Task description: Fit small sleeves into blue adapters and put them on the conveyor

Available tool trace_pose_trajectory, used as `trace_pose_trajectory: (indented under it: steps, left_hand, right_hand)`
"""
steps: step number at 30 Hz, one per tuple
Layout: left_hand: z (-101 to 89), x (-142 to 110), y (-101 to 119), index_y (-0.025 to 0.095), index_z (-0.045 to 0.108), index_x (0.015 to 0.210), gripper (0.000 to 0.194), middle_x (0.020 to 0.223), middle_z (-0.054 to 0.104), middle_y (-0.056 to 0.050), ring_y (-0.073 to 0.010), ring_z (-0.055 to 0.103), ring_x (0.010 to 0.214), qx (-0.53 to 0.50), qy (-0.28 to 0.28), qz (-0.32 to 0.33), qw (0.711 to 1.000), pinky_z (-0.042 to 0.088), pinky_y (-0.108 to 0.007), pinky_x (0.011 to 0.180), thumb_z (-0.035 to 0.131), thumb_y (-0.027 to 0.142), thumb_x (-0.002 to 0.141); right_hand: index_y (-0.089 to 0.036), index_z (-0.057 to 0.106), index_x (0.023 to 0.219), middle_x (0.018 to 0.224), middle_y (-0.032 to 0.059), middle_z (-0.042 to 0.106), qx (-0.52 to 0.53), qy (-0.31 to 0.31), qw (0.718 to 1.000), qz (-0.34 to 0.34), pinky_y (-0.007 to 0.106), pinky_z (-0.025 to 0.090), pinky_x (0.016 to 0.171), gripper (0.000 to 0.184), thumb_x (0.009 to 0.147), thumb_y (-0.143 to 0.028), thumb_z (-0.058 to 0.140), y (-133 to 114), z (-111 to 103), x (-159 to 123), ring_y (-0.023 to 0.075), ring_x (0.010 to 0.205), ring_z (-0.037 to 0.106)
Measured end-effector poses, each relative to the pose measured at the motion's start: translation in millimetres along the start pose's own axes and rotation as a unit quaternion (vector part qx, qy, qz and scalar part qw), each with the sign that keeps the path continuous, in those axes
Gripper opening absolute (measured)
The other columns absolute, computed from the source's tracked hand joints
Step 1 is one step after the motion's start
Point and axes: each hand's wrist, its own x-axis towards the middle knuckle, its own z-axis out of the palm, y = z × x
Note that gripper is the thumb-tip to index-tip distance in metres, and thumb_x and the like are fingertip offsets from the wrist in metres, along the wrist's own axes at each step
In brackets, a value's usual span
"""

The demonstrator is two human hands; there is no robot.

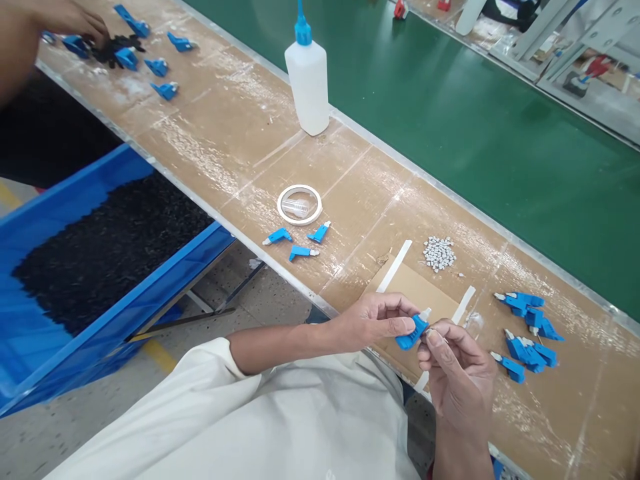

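Between thumb and fingers, my left hand (373, 321) grips a small blue plastic part (411, 333) with a pale tip pointing up. My right hand (457, 363) is pinched against the side of that part; whatever sits in its fingertips is too small to make out. Under both hands lies a piece of cardboard (425, 287) fixed with white tape strips. Right of my hands is a group of similar blue parts (533, 353) with pale tips. Beyond the cardboard is a little heap of small grey pieces (440, 253). Three more blue parts (302, 251) lie to the left.
A roll of tape (300, 205) and a white squeeze bottle (307, 87) with a blue cap stand farther back. A green belt (450, 113) runs behind the bench. At left, a blue bin (200, 243) holds black pieces. Another person's hand (75, 23) works among blue and black parts.
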Motion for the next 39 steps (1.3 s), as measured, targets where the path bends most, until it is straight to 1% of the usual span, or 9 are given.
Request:
trace_pose_trajectory:
  steps: [7, 13, 21, 24, 28, 31, 34, 37, 39]
  left_hand:
    - [-0.5, -0.5, 0.8, 0.012, 0.069, 0.094, 0.053, 0.082, 0.067, -0.005, -0.0123, 0.06, 0.072, 0.0, 0.002, -0.004, 1.0, 0.048, -0.026, 0.072, 0.084, 0.056, 0.07]
    - [-1.7, -0.7, 0.5, 0.012, 0.069, 0.095, 0.053, 0.085, 0.068, -0.006, -0.0134, 0.061, 0.075, 0.008, 0.002, 0.004, 1.0, 0.048, -0.028, 0.075, 0.083, 0.057, 0.071]
    - [-2.6, -2.3, -3.1, 0.013, 0.068, 0.096, 0.051, 0.089, 0.066, -0.006, -0.0141, 0.061, 0.081, 0.061, 0.003, 0.064, 0.996, 0.048, -0.026, 0.076, 0.076, 0.06, 0.078]
    - [-3.8, -4.0, -1.4, 0.013, 0.067, 0.095, 0.051, 0.088, 0.064, -0.006, -0.0139, 0.061, 0.08, 0.067, -0.012, 0.069, 0.995, 0.047, -0.026, 0.075, 0.075, 0.061, 0.079]
    - [-5.9, -6.0, 5.6, 0.014, 0.065, 0.093, 0.052, 0.084, 0.064, -0.004, -0.0129, 0.059, 0.075, 0.056, -0.047, 0.03, 0.997, 0.047, -0.027, 0.074, 0.076, 0.062, 0.077]
    - [-6.7, -6.1, 10.9, 0.014, 0.065, 0.09, 0.054, 0.081, 0.063, -0.004, -0.0123, 0.057, 0.073, 0.05, -0.07, 0.009, 0.996, 0.046, -0.026, 0.072, 0.078, 0.063, 0.074]
    - [-6.3, -5.6, 14.0, 0.014, 0.066, 0.089, 0.055, 0.081, 0.063, -0.003, -0.0121, 0.057, 0.073, 0.044, -0.083, 0.004, 0.996, 0.047, -0.026, 0.071, 0.079, 0.064, 0.072]
    - [-4.8, -5.6, 15.7, 0.013, 0.066, 0.086, 0.055, 0.081, 0.063, -0.003, -0.0118, 0.058, 0.073, 0.044, -0.088, 0.001, 0.995, 0.046, -0.025, 0.071, 0.08, 0.064, 0.071]
    - [-3.6, -5.8, 16.6, 0.013, 0.065, 0.084, 0.055, 0.08, 0.063, -0.003, -0.0117, 0.057, 0.072, 0.045, -0.09, -0.009, 0.995, 0.046, -0.025, 0.07, 0.08, 0.065, 0.07]
  right_hand:
    - [-0.02, 0.078, 0.074, 0.059, 0.0008, 0.068, -0.005, 0.026, 1.0, 0.0, 0.015, 0.051, 0.042, 0.017, 0.071, -0.033, 0.088, 7.4, -0.2, -4.0, 0.01, 0.046, 0.063]
    - [-0.018, 0.077, 0.078, 0.063, 0.0013, 0.068, -0.053, 0.052, 0.997, -0.013, 0.019, 0.052, 0.045, 0.019, 0.075, -0.034, 0.086, 11.7, -2.5, -7.6, 0.011, 0.049, 0.062]
    - [-0.019, 0.076, 0.083, 0.069, 0.0007, 0.068, -0.099, 0.101, 0.987, -0.071, 0.022, 0.054, 0.051, 0.012, 0.08, -0.029, 0.082, 20.3, 4.3, -18.4, 0.0122, 0.055, 0.064]
    - [-0.019, 0.077, 0.08, 0.065, 0.0005, 0.067, -0.062, 0.069, 0.995, -0.036, 0.021, 0.052, 0.047, 0.014, 0.077, -0.031, 0.084, 17.0, 4.7, -16.2, 0.0112, 0.05, 0.063]
    - [-0.021, 0.077, 0.072, 0.057, -0.0007, 0.063, 0.009, -0.002, 1.0, 0.006, 0.018, 0.048, 0.04, 0.017, 0.072, -0.034, 0.087, 10.4, 1.2, -9.9, 0.0095, 0.044, 0.059]
    - [-0.022, 0.076, 0.069, 0.057, -0.0023, 0.061, 0.062, -0.035, 0.996, 0.044, 0.015, 0.046, 0.038, 0.017, 0.069, -0.033, 0.089, 10.0, -2.4, -7.1, 0.0072, 0.042, 0.056]
    - [-0.021, 0.073, 0.067, 0.056, -0.0041, 0.058, 0.109, -0.056, 0.986, 0.111, 0.012, 0.041, 0.034, 0.022, 0.065, -0.032, 0.092, 13.1, -6.0, -5.8, 0.0044, 0.037, 0.051]
    - [-0.021, 0.073, 0.073, 0.057, -0.0056, 0.056, 0.144, -0.082, 0.972, 0.169, 0.01, 0.037, 0.033, 0.024, 0.063, -0.031, 0.092, 16.6, -8.6, -5.1, 0.0015, 0.035, 0.043]
    - [-0.024, 0.076, 0.082, 0.058, -0.0063, 0.057, 0.156, -0.09, 0.967, 0.182, 0.01, 0.039, 0.034, 0.028, 0.062, -0.031, 0.093, 18.2, -9.5, -5.4, 0.0015, 0.034, 0.041]
